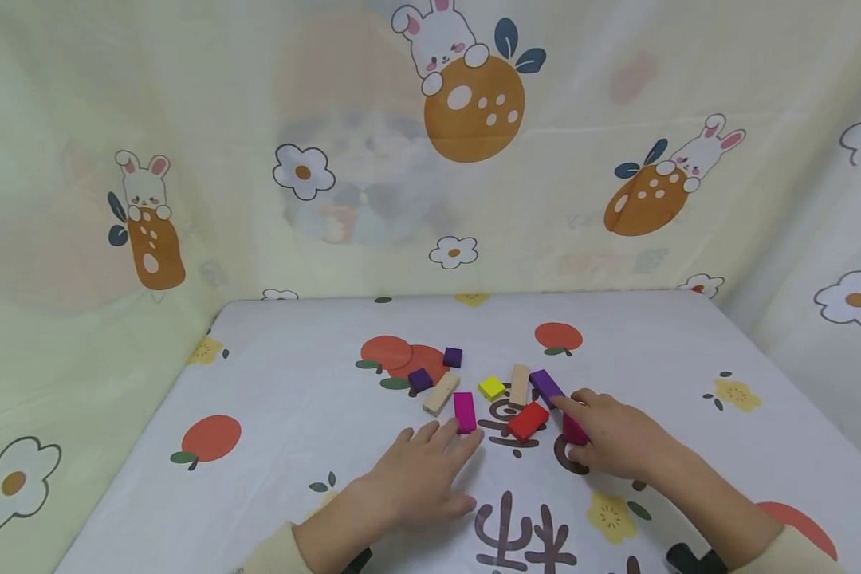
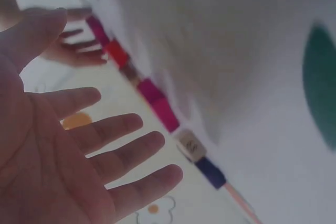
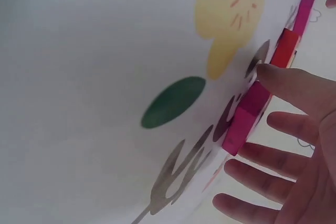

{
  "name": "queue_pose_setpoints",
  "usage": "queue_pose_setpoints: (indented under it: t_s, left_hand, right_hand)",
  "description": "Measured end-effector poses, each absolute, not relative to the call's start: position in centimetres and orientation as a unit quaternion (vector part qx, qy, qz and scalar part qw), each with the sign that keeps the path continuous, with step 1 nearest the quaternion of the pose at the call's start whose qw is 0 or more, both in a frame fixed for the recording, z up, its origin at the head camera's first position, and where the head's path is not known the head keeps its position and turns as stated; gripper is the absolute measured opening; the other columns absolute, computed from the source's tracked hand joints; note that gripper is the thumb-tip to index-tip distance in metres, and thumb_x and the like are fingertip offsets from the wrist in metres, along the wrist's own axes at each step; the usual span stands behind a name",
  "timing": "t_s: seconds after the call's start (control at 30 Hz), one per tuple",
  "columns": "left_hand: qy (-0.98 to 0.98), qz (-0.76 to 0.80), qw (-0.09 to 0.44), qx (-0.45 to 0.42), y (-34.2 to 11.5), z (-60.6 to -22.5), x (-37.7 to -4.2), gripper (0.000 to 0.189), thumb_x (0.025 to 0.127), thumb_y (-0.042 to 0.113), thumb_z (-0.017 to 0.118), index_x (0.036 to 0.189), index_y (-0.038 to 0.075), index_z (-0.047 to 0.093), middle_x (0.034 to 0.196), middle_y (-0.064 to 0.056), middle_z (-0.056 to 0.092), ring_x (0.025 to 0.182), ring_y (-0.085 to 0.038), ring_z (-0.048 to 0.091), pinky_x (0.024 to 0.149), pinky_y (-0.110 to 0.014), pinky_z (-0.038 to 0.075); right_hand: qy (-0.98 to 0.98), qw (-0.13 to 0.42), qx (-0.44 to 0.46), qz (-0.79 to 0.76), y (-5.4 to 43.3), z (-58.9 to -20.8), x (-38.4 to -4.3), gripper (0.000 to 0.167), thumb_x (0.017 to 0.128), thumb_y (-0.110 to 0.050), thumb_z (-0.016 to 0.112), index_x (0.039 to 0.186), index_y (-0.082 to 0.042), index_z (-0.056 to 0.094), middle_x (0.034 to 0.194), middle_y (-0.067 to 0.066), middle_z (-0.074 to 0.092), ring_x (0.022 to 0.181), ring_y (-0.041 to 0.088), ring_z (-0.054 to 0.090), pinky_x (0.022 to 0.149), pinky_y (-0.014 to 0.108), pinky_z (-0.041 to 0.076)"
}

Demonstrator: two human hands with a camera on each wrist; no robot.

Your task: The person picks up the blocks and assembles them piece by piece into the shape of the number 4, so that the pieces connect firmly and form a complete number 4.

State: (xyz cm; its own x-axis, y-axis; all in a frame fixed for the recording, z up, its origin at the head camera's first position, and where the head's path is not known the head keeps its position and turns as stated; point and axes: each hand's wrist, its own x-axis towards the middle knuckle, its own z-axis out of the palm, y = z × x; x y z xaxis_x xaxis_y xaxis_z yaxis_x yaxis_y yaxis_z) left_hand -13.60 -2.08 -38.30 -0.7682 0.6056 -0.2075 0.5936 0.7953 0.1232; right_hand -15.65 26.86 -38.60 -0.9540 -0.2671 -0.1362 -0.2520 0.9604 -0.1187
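Fingers of the left hand (image 1: 412, 486) are spread wide with nothing in them, palm over a printed white cloth (image 1: 280, 422), cream sleeve (image 1: 276, 552) behind. Straight ahead of that hand sits a dark purple cube (image 1: 420, 380), and closer to the fingertips is a bare wood block (image 1: 440, 395), lying at a slant. Another dark purple cube (image 1: 454, 357) is past that one, farthest out from the hand. Right at the left fingertips there's a magenta block (image 1: 465, 411); can't really tell if they touch it.

Between the two hands, going right: yellow block (image 1: 491, 388), second wood block (image 1: 520, 386), then a red block (image 1: 528, 422) a bit nearer the wrists. Purple block (image 1: 544, 386) is tilted, its near end at the right index fingertip, contact hard to call.

Last one's a dark pink block (image 1: 573, 431), sitting in the gap between thumb and index finger of the right hand (image 1: 623, 434). That hand is fairly wide, fingers mostly straight, so no obvious pinch, though I can't tell whether skin meets block.
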Motion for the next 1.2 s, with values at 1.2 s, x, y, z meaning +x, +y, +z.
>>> queue_pose_setpoints:
  t_s: [1.2]
  left_hand:
    - [0.896, -0.003, 0.123, 0.427, -0.6, -38.9, -10.2, 0.081, 0.094, 0.065, 0.062, 0.162, 0.035, 0.03, 0.167, 0.005, 0.036, 0.147, -0.022, 0.045, 0.11, -0.049, 0.05]
  right_hand:
    - [0.958, 0.092, -0.266, -0.054, 21.3, -36.2, -11.7, 0.073, 0.075, -0.035, 0.092, 0.141, -0.02, 0.063, 0.115, 0.002, 0.068, 0.107, 0.023, 0.067, 0.086, 0.047, 0.062]
